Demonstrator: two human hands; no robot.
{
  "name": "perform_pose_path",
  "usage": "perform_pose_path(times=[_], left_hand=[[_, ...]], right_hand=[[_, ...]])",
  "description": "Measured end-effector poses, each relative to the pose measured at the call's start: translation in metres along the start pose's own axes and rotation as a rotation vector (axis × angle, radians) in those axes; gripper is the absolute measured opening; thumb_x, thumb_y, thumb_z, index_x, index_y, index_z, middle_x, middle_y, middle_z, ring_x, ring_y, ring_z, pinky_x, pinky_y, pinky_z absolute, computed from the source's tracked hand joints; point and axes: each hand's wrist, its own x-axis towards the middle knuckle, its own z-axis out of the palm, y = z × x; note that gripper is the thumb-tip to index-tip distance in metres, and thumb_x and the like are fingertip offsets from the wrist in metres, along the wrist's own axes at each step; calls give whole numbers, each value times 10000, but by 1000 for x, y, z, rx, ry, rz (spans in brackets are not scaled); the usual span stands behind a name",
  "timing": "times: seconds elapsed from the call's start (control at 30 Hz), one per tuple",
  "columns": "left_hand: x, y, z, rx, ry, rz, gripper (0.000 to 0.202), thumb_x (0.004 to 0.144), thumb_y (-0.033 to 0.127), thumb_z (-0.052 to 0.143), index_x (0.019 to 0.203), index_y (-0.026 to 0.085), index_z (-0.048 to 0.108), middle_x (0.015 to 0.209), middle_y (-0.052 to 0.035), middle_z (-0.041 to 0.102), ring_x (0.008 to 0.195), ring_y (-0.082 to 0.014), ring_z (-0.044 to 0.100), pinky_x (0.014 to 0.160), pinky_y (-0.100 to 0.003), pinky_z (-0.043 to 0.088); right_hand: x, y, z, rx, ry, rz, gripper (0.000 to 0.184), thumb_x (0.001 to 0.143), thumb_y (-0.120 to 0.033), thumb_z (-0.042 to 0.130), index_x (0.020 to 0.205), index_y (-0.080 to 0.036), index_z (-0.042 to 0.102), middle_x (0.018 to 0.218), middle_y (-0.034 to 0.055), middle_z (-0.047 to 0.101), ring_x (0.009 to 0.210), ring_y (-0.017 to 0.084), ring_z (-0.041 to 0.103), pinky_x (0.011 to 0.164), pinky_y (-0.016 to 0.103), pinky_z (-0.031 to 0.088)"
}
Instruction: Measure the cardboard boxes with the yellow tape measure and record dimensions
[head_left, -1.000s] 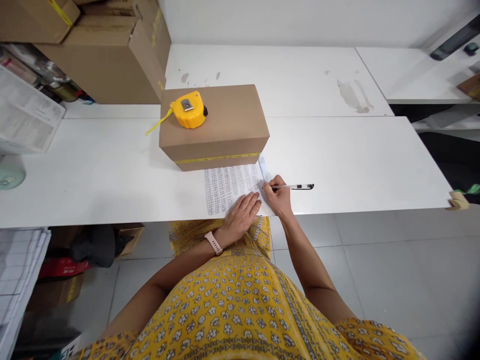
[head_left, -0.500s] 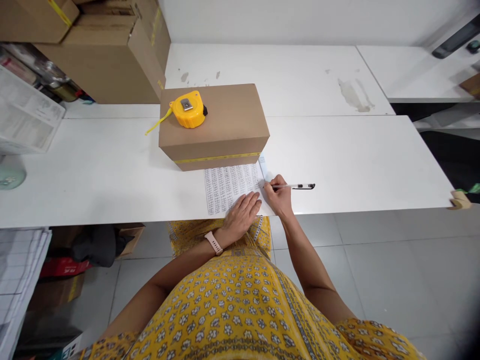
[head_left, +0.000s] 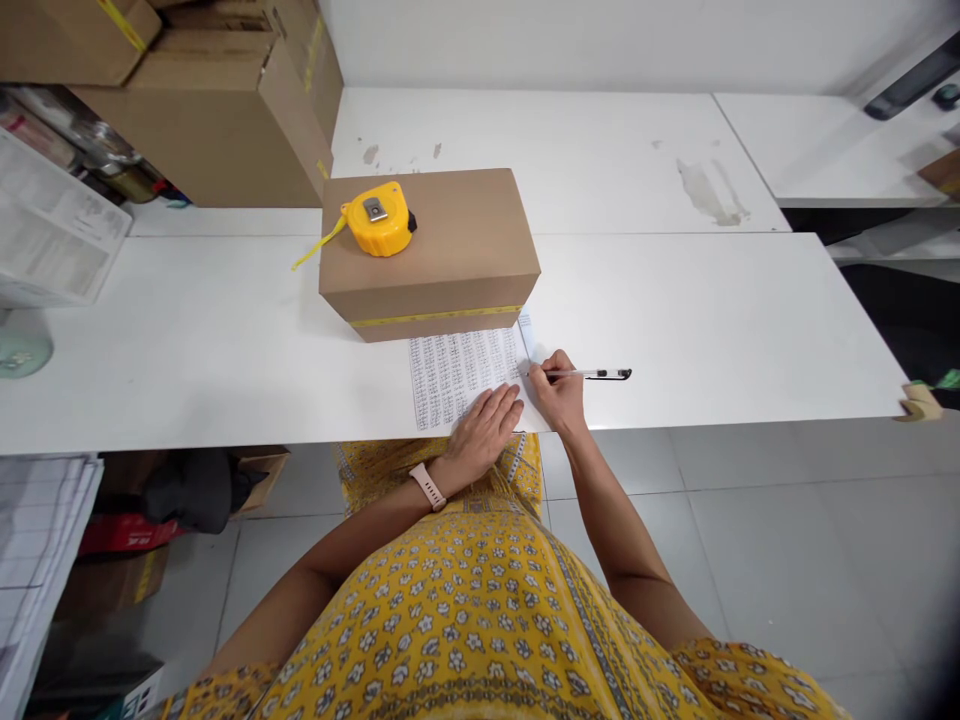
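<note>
My left hand (head_left: pixel 487 430) lies flat on a sheet of paper (head_left: pixel 450 375) covered in columns of handwriting, its fingers stretched out. A pen (head_left: pixel 600 374) with a clear barrel and black cap end is pinched in my right hand (head_left: pixel 556 392), its tip at the right part of the sheet. Behind the paper stands a closed brown cardboard box (head_left: pixel 457 225) with a yellow tape strip along its front; it covers the sheet's far edge. On top of the box rests a yellow tape measure (head_left: pixel 379 220), its strap hanging to the left.
The white table (head_left: pixel 675 320) has worn patches near the wall. Larger cardboard boxes (head_left: pixel 217 120) are stacked at the back left, beside a white printed carton (head_left: pixel 52 220). A green rounded object (head_left: pixel 26 352) sits at the left edge. A tape roll (head_left: pixel 921 402) is at the right corner.
</note>
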Motion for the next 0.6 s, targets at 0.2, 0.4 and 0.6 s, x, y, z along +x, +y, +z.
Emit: perform_pose_path(times=[0.2,0.4,0.6], left_hand=[[-1,0,0,-26,-9,-9,483,1068,259,500,1524,100,503,1653,-171,427,1560,-279,369,1299,-473,332],[1,-1,-2,-20,-18,-5,474,1078,278,481,1515,96,509,1653,-173,426,1554,-281,381,1294,-473,338],[2,1,-17,-183,-21,-36,437,1041,311,578,1429,113,563,1607,-167,499,1523,-283,435,1268,-484,381]], right_hand=[[0,0,-1,-1,6,10,292,809,-353,666,666,-253,431,573,-73,431,572,123,401,591,294,336],[-1,-1,2,26,28,-10,319,826,-357,674,668,-254,416,592,-73,410,579,126,396,602,294,334],[14,12,-24,-53,259,-65,200,937,-431,590,921,-236,547,846,-1,575,742,165,514,721,324,423]])
